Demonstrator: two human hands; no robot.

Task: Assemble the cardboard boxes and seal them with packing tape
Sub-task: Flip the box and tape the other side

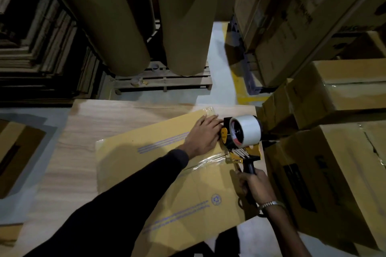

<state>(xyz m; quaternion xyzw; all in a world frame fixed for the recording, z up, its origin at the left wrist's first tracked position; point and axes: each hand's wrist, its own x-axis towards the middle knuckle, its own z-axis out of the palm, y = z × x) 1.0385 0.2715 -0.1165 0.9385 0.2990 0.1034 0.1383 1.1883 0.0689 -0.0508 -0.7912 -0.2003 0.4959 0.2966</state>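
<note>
Yellow box (167, 173) flat on wooden table (83, 131); stacked cartons (334, 89) beside.

head-worn view, steeply downward, close over worktable (87, 131)

Dim warehouse light. A pale wood-grain bench (100, 131) fills the middle. At twelve o'clock, two tall brown paper rolls (117, 16) stand on a wooden pallet (165, 81). Flat cardboard stacks (41, 48) sit at ten o'clock. Printed cartons (292, 16) tower at two o'clock, above grey floor (219, 52) with a yellow line (242, 87).
</note>
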